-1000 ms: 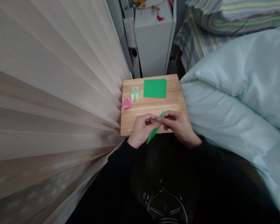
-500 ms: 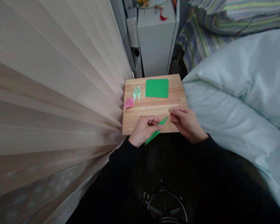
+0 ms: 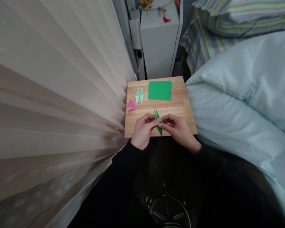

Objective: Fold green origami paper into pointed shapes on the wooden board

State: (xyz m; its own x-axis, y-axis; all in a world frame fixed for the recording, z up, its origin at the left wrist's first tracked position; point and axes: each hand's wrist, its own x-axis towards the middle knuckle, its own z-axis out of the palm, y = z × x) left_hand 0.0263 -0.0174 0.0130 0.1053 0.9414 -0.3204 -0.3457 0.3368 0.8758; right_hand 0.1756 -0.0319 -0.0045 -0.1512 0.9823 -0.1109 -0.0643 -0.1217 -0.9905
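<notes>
The small, light-wood tabletop (image 3: 172, 109) stands between pleated, pale beige-pink curtains (image 3: 61, 79) on its left and a puffy, pale aqua duvet (image 3: 239, 76) on its right. Directly beyond it rises a narrow whitish cabinet (image 3: 158, 47), with a red tassel (image 3: 166, 18) and an orange-yellow decoration (image 3: 146, 3) on top. Files (image 3: 135, 33), one speckled, are wedged between the cabinet and a grey-blue panel (image 3: 123, 31). Beyond the tabletop to the right lie a striped pillow (image 3: 263, 9) and striped cloth (image 3: 201, 44). Below its near edge, a spoked metal ring (image 3: 167, 205) shows in deep shadow. The light is dim and soft.
</notes>
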